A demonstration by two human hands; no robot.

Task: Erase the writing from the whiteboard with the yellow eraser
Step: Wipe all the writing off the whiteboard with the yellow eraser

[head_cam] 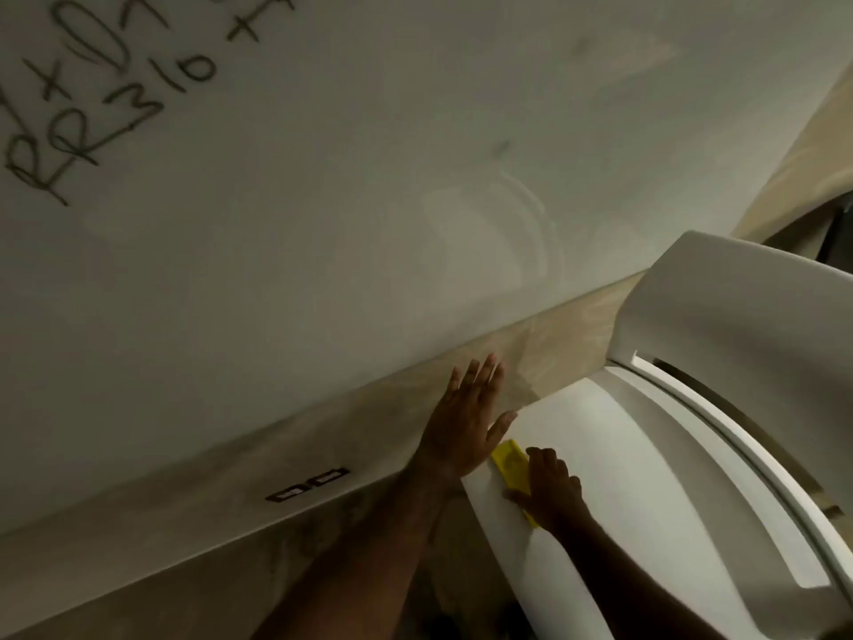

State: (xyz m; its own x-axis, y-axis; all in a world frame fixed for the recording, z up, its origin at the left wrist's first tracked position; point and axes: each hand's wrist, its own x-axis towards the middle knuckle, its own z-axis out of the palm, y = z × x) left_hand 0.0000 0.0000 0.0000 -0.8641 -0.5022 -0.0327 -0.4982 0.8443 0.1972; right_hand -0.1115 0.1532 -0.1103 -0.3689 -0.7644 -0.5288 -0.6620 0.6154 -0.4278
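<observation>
Writing [92,85] is on the whiteboard [323,200], so I judge erasing not begun. My right hand [551,494] closes around the yellow eraser [507,466] lying on a white appliance [623,478]; my left hand [466,427] hovers open, holding nothing.

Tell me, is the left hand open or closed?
Open: the left hand lies flat with fingers spread, holding nothing. The right hand covers the eraser.
</observation>
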